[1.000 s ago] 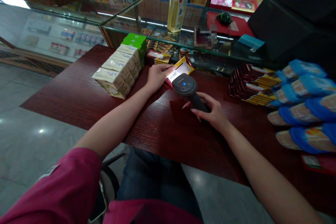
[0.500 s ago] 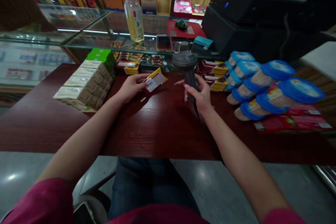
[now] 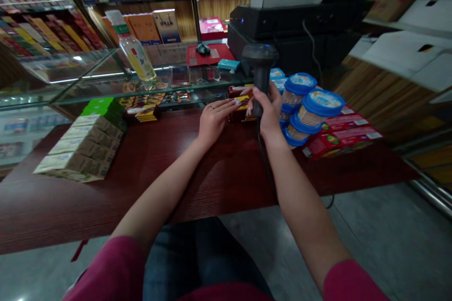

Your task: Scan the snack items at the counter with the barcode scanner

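My right hand (image 3: 268,110) grips the handle of a dark handheld barcode scanner (image 3: 260,63), held upright with its head up and its cable hanging down to the counter. My left hand (image 3: 213,120) reaches forward with its fingers stretched out flat. Its fingertips lie at a stack of red and yellow packets (image 3: 243,101) just left of the scanner; part of that stack is hidden behind both hands. A smaller pile of yellow packets (image 3: 147,114) lies further left, by the glass case.
Pale cartons with green ones (image 3: 88,136) stand in rows on the left of the brown counter (image 3: 226,174). Blue-lidded tubs (image 3: 323,103) are stacked at right, beside red boxes (image 3: 342,138). A bottle (image 3: 136,56) stands on the glass case (image 3: 102,73). Black equipment (image 3: 289,37) rises behind.
My left hand has moved right to the right-hand stack; the single packet it held is no longer seen in it, and its fingers have straightened. The scanner remains in my right hand. The view has turned right.
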`<control>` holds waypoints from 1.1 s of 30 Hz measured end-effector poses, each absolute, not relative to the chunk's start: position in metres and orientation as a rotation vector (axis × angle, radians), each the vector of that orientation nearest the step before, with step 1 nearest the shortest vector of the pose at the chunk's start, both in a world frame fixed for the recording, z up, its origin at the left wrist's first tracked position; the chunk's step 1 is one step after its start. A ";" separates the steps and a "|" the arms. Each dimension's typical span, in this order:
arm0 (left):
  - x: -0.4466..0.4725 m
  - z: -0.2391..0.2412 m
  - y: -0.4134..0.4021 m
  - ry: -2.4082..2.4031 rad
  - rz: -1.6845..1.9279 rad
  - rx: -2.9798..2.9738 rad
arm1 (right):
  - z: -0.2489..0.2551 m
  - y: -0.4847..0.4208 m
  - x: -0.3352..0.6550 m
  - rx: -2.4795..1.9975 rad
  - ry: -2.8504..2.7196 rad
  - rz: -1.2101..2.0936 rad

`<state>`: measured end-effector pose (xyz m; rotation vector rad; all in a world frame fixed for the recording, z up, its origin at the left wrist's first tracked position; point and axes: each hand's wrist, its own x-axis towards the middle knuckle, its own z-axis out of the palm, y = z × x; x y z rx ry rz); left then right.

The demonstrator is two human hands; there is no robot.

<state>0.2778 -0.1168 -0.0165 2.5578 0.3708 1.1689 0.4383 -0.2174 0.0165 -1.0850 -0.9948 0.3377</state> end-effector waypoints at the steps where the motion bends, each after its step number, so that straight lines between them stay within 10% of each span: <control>1: 0.291 -0.019 -0.118 0.382 1.125 2.606 | 0.016 -0.217 0.440 -1.088 -1.002 0.343; 14: 0.329 -0.038 -0.121 0.504 0.813 2.835 | 0.009 -0.207 0.442 -0.932 -0.943 0.365; 33: 0.068 -0.043 0.018 1.519 0.813 2.594 | -0.011 -0.218 0.328 -0.870 -0.984 1.178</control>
